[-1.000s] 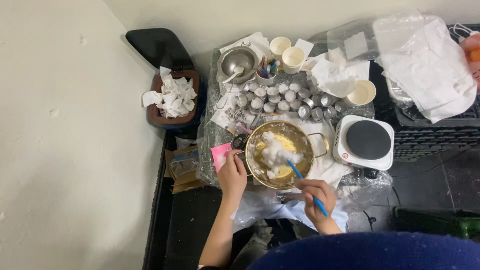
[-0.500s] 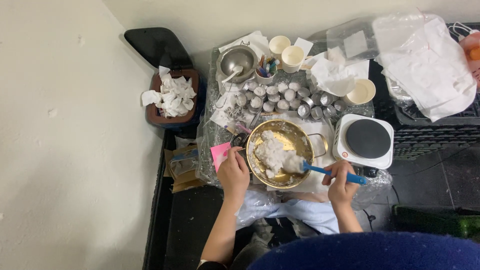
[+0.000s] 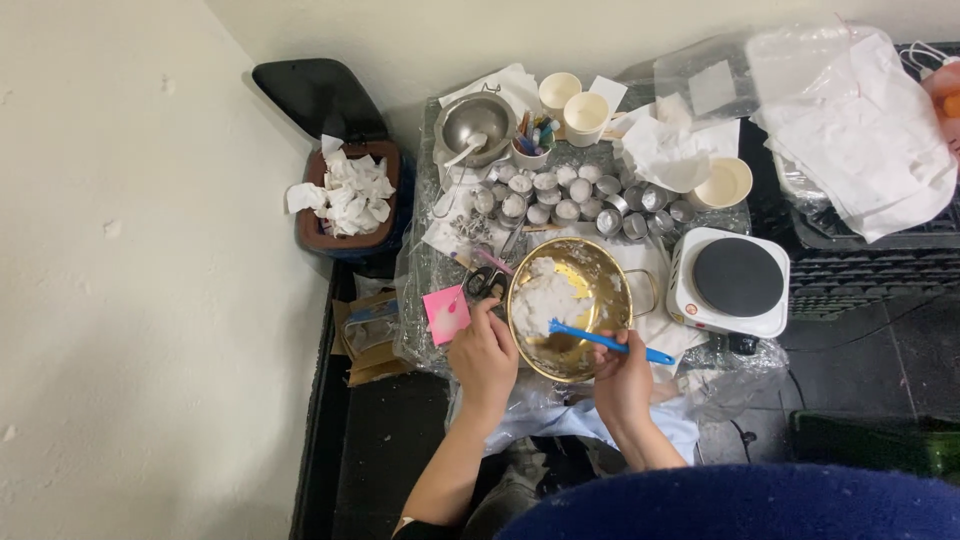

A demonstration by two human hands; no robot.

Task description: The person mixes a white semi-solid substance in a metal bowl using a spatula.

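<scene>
While left hand (image 3: 484,352) steadies gold pot (image 3: 600,268), right hand (image 3: 624,378) grip closed on blue spatula (image 3: 605,342)

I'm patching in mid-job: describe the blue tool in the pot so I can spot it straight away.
Find the white hotplate with a round black top; left of it sits the round gold-coloured metal pot holding white mush. Across its near side lies the slim blue plastic spatula, held by the right hand. It is the only bright blue thing there.

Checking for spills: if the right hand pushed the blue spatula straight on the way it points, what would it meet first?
Probably the white lumpy mass inside the gold pot; the blue spatula in the right hand aims up-left into it, though depth is unclear.
</scene>
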